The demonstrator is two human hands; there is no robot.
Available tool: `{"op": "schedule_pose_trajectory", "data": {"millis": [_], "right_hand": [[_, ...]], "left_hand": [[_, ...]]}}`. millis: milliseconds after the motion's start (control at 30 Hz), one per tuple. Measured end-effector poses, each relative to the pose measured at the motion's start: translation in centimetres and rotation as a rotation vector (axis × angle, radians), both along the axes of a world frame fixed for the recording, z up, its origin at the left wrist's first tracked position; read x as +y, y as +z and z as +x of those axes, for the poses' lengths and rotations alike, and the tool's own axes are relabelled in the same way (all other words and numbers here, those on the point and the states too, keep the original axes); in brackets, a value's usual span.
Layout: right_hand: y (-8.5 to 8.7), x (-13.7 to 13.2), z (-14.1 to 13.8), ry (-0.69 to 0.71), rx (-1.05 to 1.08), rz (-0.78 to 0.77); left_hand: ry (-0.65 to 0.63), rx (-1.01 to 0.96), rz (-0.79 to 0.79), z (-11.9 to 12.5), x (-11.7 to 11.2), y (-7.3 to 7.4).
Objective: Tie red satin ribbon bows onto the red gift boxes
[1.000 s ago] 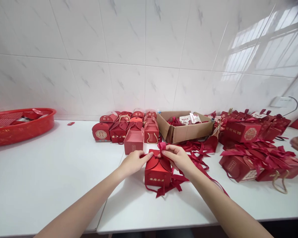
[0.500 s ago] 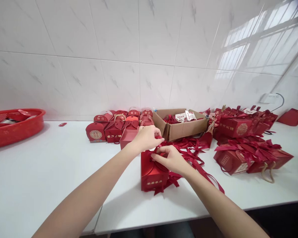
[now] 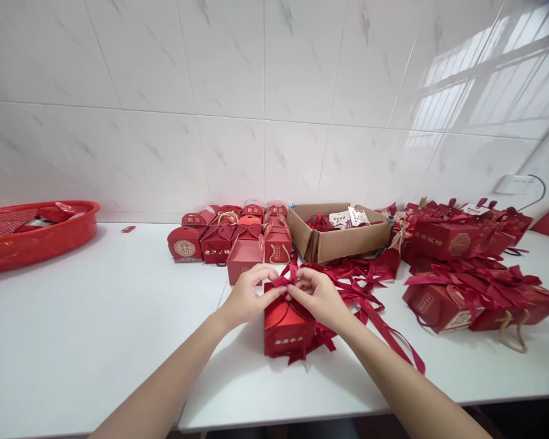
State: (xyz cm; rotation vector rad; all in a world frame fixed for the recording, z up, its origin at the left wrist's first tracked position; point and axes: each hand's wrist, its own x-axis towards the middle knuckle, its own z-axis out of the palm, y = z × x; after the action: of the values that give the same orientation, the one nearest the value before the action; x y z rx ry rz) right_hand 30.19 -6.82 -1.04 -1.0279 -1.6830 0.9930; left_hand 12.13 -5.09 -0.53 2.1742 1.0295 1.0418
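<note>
A shiny red gift box [image 3: 287, 329] with gold lettering stands on the white table [image 3: 96, 341] in front of me. A dark red ribbon [image 3: 287, 278] crosses its top, and its ends trail out under the box. My left hand [image 3: 248, 294] and my right hand [image 3: 319, 294] meet above the lid, both pinching the ribbon with closed fingers.
Several finished red boxes [image 3: 231, 238] stand behind. An open cardboard carton [image 3: 338, 239] holds ribbons and cards. Loose ribbons [image 3: 366, 286] and a heap of ribboned boxes [image 3: 466, 268] lie to the right. A red basket [image 3: 32, 231] sits far left.
My left hand, which had lifted up behind the box with the ribbon, has come back down to the lid. Both hands now pinch the ribbon close together.
</note>
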Motion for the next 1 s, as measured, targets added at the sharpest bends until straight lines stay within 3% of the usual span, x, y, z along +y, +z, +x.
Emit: {"op": "schedule_pose_trajectory", "data": {"millis": [133,433,833,1000], "right_hand": [[-0.4,-0.1,-0.1,-0.006,0.164,-0.067],[-0.8,-0.2,-0.3,0.01,0.165,0.0],[-1.0,-0.9,0.0,-0.101,-0.034,0.107],[-1.2,-1.4,-0.2,-0.144,-0.13,0.264]], "left_hand": [[-0.079,-0.108,-0.078,0.4,-0.1,-0.6],[-0.066,-0.162,-0.126,0.4,-0.2,-1.1],[-0.001,-0.205,-0.135,0.4,-0.5,-1.4],[0.011,-0.225,-0.135,0.5,-0.4,-1.5]]}}
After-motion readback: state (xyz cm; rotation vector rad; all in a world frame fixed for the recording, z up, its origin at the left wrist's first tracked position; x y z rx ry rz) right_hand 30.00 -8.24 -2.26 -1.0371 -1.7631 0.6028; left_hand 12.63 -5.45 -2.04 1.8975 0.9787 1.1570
